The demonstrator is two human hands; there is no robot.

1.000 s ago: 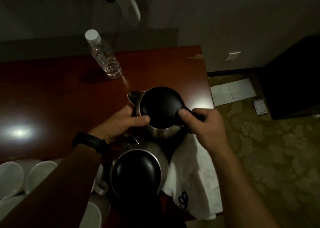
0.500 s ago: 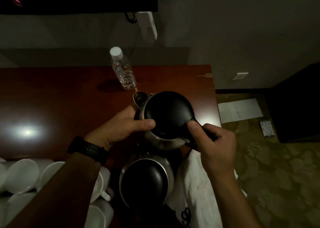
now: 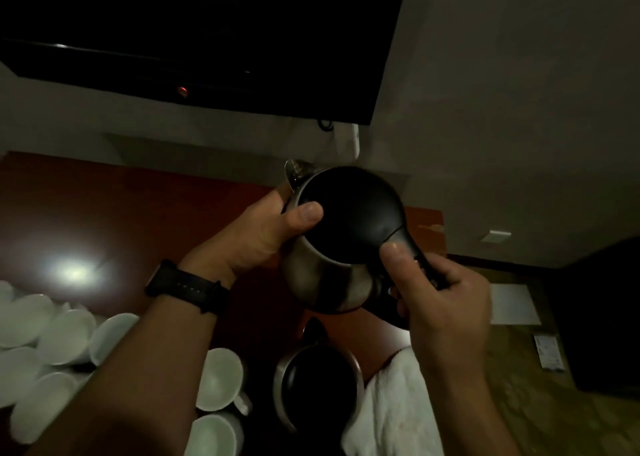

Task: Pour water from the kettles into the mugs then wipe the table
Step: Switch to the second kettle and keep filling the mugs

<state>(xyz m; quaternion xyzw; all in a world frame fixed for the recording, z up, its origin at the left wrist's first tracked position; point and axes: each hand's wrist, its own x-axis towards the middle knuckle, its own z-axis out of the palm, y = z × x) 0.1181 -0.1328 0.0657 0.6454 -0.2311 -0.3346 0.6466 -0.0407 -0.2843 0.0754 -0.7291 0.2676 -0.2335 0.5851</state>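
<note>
I hold a steel kettle (image 3: 325, 282) with a black lid up above the dark red table (image 3: 104, 213). My right hand (image 3: 446, 306) grips its black handle, thumb near the lid hinge. My left hand (image 3: 266, 233) grips the kettle's body near the spout, thumb on the lid's edge. A second steel kettle (image 3: 317, 389) with a black lid stands on the table below it. Several white mugs (image 3: 69, 334) lie on their sides at the lower left. A white towel (image 3: 391, 410) lies at the table's near right edge.
A dark TV screen (image 3: 207, 39) hangs on the wall behind the table. Patterned carpet (image 3: 568, 421) with a white sheet (image 3: 512, 303) and a small card (image 3: 549, 351) is on the right. A dark piece of furniture (image 3: 602, 317) stands at far right.
The kettle has been lifted higher and closer to me in both hands. The view has tilted up; the water bottle is no longer seen and the TV has come into view.
</note>
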